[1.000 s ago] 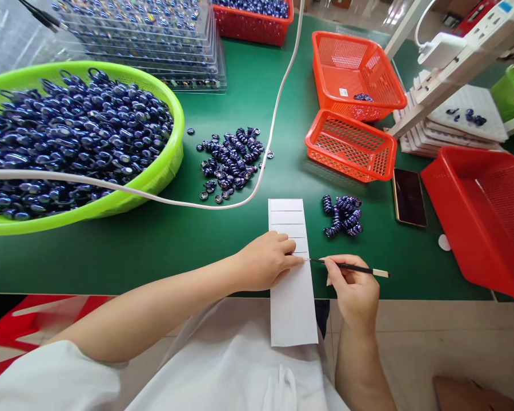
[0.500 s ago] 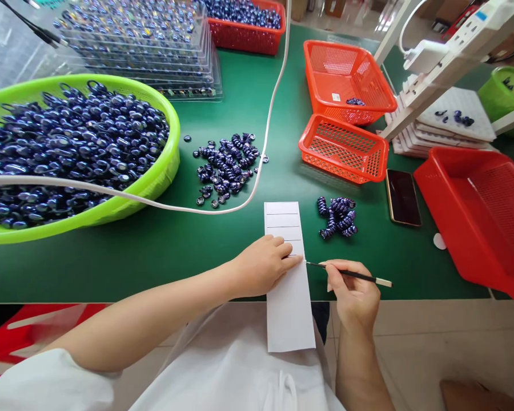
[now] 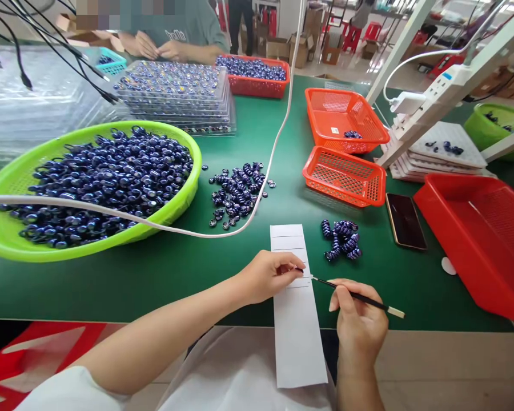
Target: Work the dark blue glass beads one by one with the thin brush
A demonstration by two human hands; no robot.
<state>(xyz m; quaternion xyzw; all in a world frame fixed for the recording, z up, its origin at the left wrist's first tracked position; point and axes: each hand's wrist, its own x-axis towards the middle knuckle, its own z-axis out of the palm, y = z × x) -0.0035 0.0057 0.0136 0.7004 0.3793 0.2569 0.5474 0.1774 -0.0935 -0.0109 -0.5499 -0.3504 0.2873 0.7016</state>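
Observation:
My left hand (image 3: pixel 268 277) is closed in a pinch over the white paper strip (image 3: pixel 300 342), holding a small dark shiny piece (image 3: pixel 298 270) mostly hidden by the fingers. Several thin dark lines cross the strip, which overhangs the table edge. Between the fingers of my right hand (image 3: pixel 362 319) is a slim black stick (image 3: pixel 368 299), brush-like, with a cream end and fine pale tip. That tip is at the strip's right edge, close to the left fingertips. Beyond my right hand lie dark blue shiny coiled pieces (image 3: pixel 342 237).
A green basket (image 3: pixel 195 177) of dark pieces stands left, beside a loose pile (image 3: pixel 240 191). A white cable (image 3: pixel 278 142) crosses the table. Orange baskets (image 3: pixel 345 197), a phone (image 3: pixel 405 221) and a red bin (image 3: pixel 466 251) are right. Across the table sits another person (image 3: pixel 175 34).
The view has tilted up, bringing the person opposite into sight. My left hand has risen from lying on the strip into a pinch on a dark piece. Another line on the strip shows below it.

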